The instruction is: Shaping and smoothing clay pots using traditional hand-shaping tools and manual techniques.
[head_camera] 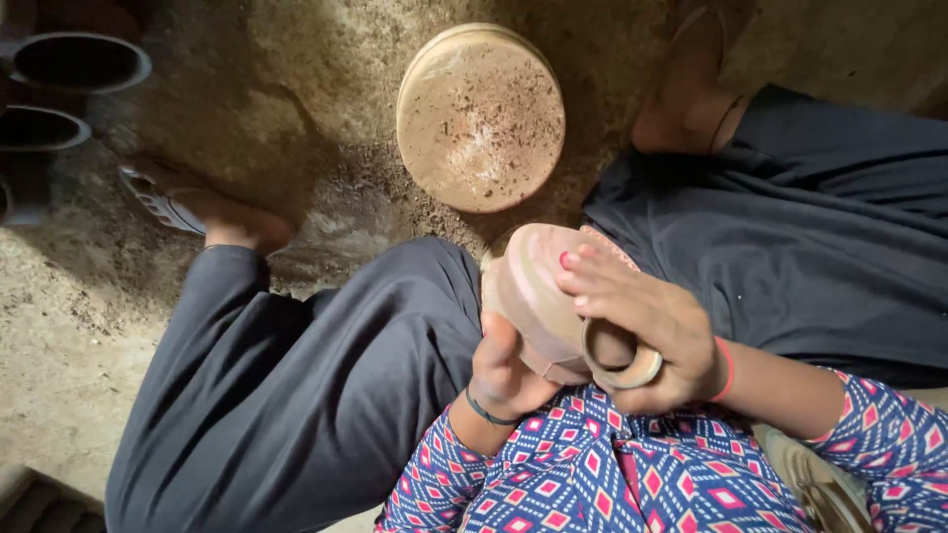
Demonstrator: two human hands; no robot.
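Holding: both hands grip one clay pot (533, 296), tipped on its side between the knees.
Right hand (652, 331): fingers (592, 281) spread over the pot's shoulder, thumb side wrapped about the open neck (617, 355); grasping it.
Left hand (504, 370): under the fingers of the right, thumb up against the pot's wall; grasping it from below.
Disc (481, 116): round, dusty, on the dirt floor (296, 118) well beyond the fingertips.
Dark pots (74, 64): far off to the left.
Progress: pot looks fully shaped, neck formed; surface appears unfinished, with no tool in sight.
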